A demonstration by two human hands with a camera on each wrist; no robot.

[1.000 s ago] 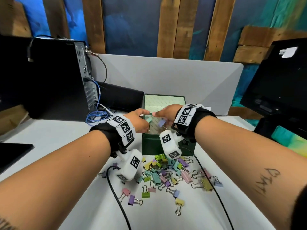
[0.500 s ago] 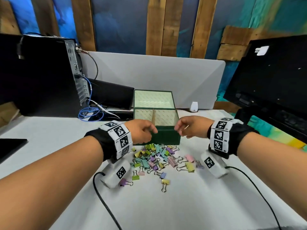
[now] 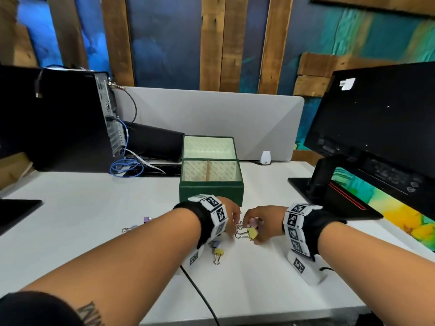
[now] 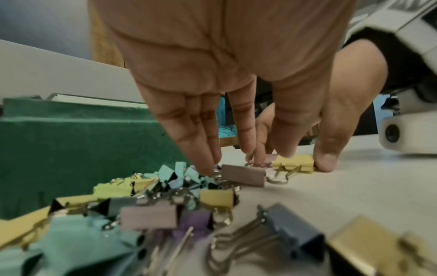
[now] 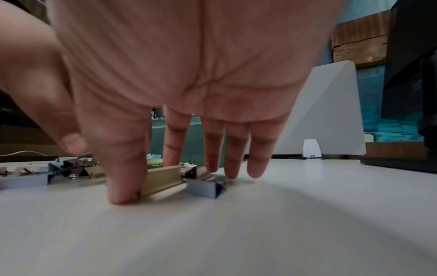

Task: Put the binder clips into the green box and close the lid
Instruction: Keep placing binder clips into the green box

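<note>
The green box (image 3: 211,193) stands in the middle of the white table with its lid (image 3: 209,148) upright behind it. Pastel binder clips (image 4: 151,209) lie heaped in front of it, mostly hidden by my wrists in the head view. My left hand (image 3: 233,219) (image 4: 236,158) points straight down and its fingertips (image 4: 208,168) touch the heap beside a pink clip (image 4: 243,175). Just to the right, my right hand (image 3: 255,223) (image 5: 165,175) has straight fingers on the table around a yellow clip (image 3: 252,233) (image 5: 163,179). Neither hand holds a clip.
A monitor on a black stand (image 3: 329,196) is at the right, a computer tower (image 3: 70,118) with blue cables (image 3: 127,167) at the left and a grey divider (image 3: 211,118) behind. Loose clips (image 3: 218,253) (image 3: 146,219) lie nearer me and to the left.
Both hands came away from the box opening and dropped to the clip heap in front of it. My head drew back, so the box looks farther away.
</note>
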